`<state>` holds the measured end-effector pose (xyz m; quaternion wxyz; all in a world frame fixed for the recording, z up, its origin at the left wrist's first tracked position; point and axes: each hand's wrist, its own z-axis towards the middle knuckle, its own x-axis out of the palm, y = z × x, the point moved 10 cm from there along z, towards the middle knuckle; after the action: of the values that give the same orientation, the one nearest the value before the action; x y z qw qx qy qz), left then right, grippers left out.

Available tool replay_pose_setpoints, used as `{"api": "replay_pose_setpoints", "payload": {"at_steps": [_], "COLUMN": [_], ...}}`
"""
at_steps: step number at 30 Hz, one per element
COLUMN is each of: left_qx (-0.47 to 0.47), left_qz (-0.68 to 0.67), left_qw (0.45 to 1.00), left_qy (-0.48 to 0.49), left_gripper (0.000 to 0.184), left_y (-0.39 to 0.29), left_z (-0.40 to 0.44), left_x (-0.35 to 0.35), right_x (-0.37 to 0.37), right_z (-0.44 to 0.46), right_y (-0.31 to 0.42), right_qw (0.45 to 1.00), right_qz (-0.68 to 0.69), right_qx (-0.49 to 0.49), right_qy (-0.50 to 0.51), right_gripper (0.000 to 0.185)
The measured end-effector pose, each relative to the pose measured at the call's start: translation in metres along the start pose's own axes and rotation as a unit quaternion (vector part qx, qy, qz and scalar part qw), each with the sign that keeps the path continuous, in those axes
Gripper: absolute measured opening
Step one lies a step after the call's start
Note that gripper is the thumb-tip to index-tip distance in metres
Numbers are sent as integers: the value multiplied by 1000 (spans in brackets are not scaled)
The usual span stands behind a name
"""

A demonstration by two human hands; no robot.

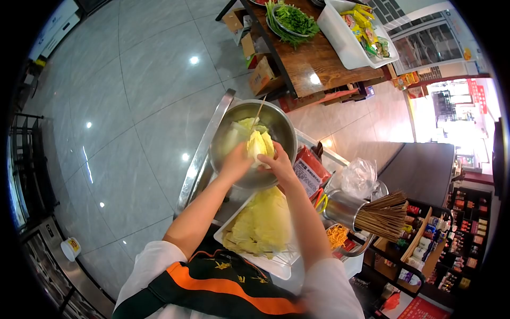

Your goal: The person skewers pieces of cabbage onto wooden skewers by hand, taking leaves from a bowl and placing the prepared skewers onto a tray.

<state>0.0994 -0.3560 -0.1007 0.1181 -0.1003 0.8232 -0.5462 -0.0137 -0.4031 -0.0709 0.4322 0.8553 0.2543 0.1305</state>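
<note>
cabbage [260, 146] is held over a bowl [281, 130], beyond a tray [283, 272] of leaves [260, 223]. right of the bowl lies a packet [313, 165]; right of the tray, skewers [382, 215] rest in a canister [339, 208]. ahead, herbs [293, 22] sit left of a bin [339, 43] on a counter [300, 61].

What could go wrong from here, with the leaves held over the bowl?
The pale leaf bundle might slip or unfold between the left hand and right hand. The thin stick just beyond it could prick a hand. The canister of brown sticks stands near the right forearm; a sideways swing might knock it.
</note>
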Motion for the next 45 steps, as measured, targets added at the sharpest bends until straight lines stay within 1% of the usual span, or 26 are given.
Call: {"api": "replay_pose_setpoints", "payload": {"at_steps": [4, 6, 9, 12, 13, 16, 18, 19, 20, 21, 23, 24, 25, 26, 27, 29, 31, 33, 34, 35, 36, 37, 39, 42, 44, 45], "left_qx": [-9, -6, 25, -16, -26, -34, -32, 43, 118, 119, 240, 241, 98, 29, -53, -190, -183, -176, -179, -182, -184, -171, -157, -165, -55, -55], "left_qz": [-2, -18, -46, -70, -11, 68, 89, 171, 251, 251, 296, 296, 102, -4, -101, -317, -324, -332, -343, -353, -351, -339, -325, -282, -205, -203], "left_qw": [1000, 1000, 997, 996, 998, 995, 994, 978, 948, 947, 891, 890, 982, 998, 993, 928, 928, 927, 922, 917, 918, 924, 932, 945, 977, 978], "left_qy": [-17, -22, -56, -57, -56, -59, -61, -110, -158, -158, -247, -248, -125, -52, 6, 47, 33, 20, 24, 28, 31, 31, 30, 15, -7, -5], "left_gripper": [32, 32, 29, 27, 27, 28, 29, 31, 33, 33, 34, 34, 32, 31, 30, 27, 29, 32, 35, 39, 39, 38, 38, 36, 32, 32], "left_y": [13, 22, 31, 45, 41, 34, 30, 11, -9, -8, -34, -39, -16, -12, -10, -13, -7, -9, -14, -17, -15, -14, -19, -21, -35, -32], "left_z": [4, 7, 11, 12, 11, 7, 4, -2, -10, -11, -27, -27, -9, -6, -8, -20, -17, -16, -18, -20, -21, -21, -22, -34, -46, -59], "left_x": [-4, -3, -6, -8, -11, -15, -16, -22, -26, -26, -32, -33, -26, -13, -1, 17, 16, 13, 12, 13, 15, 15, 15, 10, -9, -15], "right_x": [-5, -4, -11, -24, -26, -37, -46, -46, -53, -57, -56, -53, -51, -37, -21, -6, 4, -21, -25, -29, -17, -20, 9, 1, -5, -8], "right_z": [12, 15, 20, 28, 30, 32, 27, 24, 17, 7, -5, -12, -17, -32, -50, -61, -68, -46, -45, -33, -32, -32, -36, -32, -37, -42], "right_y": [-18, -26, -36, -50, -52, -60, -41, -39, -26, -9, 7, 18, 22, 45, 64, 73, 70, 29, 29, 0, -27, -29, -41, -35, -15, 3], "right_qw": [992, 976, 970, 974, 974, 983, 993, 993, 984, 965, 948, 928, 928, 889, 838, 838, 835, 963, 963, 979, 924, 923, 912, 937, 944, 943], "right_qz": [113, 203, 226, 206, 206, 147, 22, 22, -55, -132, -188, -243, -243, -291, -335, -335, -335, -66, -66, 162, 378, 380, 373, 335, 325, 331], "right_qx": [46, 72, 88, 87, 87, 84, -22, -23, -65, -106, -137, -167, -168, -272, -372, -391, -409, -228, -229, -94, 48, 46, 136, 82, 58, 31], "right_qy": [19, 23, -19, -44, -44, -72, -113, -113, -158, -202, -216, -229, -229, -225, -218, -184, -152, -127, -127, -82, -32, -33, 102, 60, 26, 13], "right_gripper": [40, 34, 28, 25, 25, 25, 24, 24, 24, 23, 22, 21, 21, 22, 23, 26, 29, 32, 32, 30, 28, 28, 18, 13, 12, 11]}}
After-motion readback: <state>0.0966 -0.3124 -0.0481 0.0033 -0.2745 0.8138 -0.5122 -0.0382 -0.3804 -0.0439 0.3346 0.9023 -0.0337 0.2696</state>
